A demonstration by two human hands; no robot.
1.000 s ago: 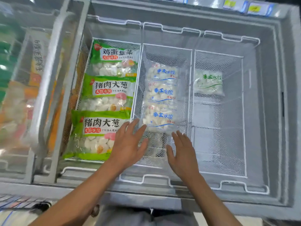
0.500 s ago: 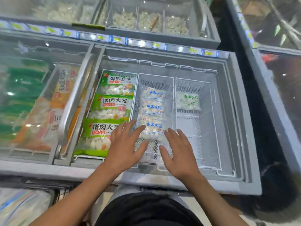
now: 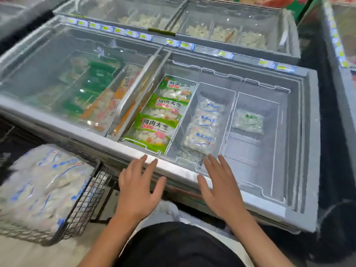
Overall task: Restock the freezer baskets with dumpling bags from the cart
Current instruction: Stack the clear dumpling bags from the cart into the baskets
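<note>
The open freezer (image 3: pixel 300 143) holds three white wire baskets. Green dumpling bags (image 3: pixel 152 130) fill the left basket. The middle basket (image 3: pixel 173 143) holds a row of clear blue-print dumpling bags (image 3: pixel 202 139). In the right basket (image 3: pixel 277 143), one clear green-print bag (image 3: pixel 249 121) lies at the far end. My left hand (image 3: pixel 137 189) and my right hand (image 3: pixel 221 187) hover open and empty over the freezer's front rim. At lower left, a black wire cart (image 3: pixel 84 199) is heaped with clear blue-print dumpling bags (image 3: pixel 38 185).
The freezer's sliding glass lid (image 3: pixel 63 78) covers its left half, over green and orange packs. A second freezer (image 3: pixel 212 20) with loose frozen goods stands behind. Another freezer edge (image 3: pixel 339 45) runs along the right, with dark floor between.
Both hands have pulled back out of the middle basket to the freezer's front rim. The view has drawn back and swung left, bringing the cart of bags into sight.
</note>
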